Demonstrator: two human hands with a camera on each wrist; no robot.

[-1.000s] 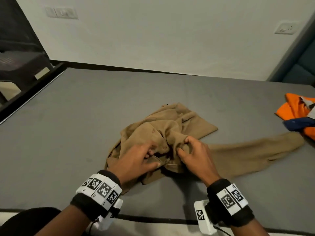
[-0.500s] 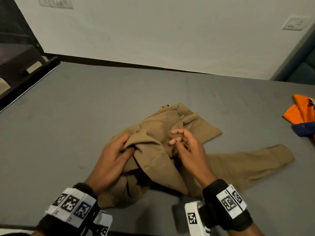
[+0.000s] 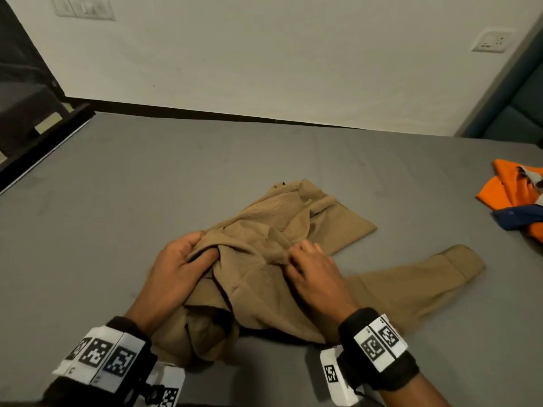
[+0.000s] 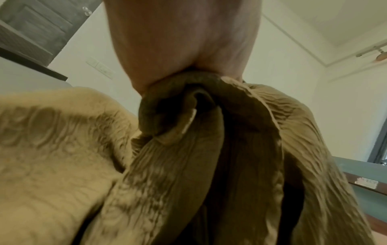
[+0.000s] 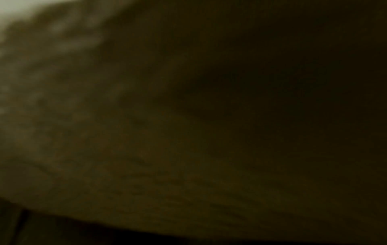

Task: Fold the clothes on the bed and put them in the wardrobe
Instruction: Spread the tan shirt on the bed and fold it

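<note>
- Since half a second back, tan garment (image 3: 264, 259) bunched higher between my hands, right hand (image 3: 314, 277) now down on it.
- Garment lies mid-bed (image 3: 147, 186), dead ahead; one long part (image 3: 411, 277) trails toward 3 o'clock.
- Left hand (image 3: 179, 271) at 9 o'clock of bunch, fingers curled round a fold.
- Right hand at 3 o'clock, pinching cloth, nearer the trailing part.
- Orange clothes (image 3: 511, 186) far out at 2 o'clock.

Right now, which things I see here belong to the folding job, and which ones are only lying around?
Job:
tan garment, bunched, gripped by left hand and right hand
orange garment and blue cloth, waiting
bed

Lying about:
wall sockets
switch plate
</note>
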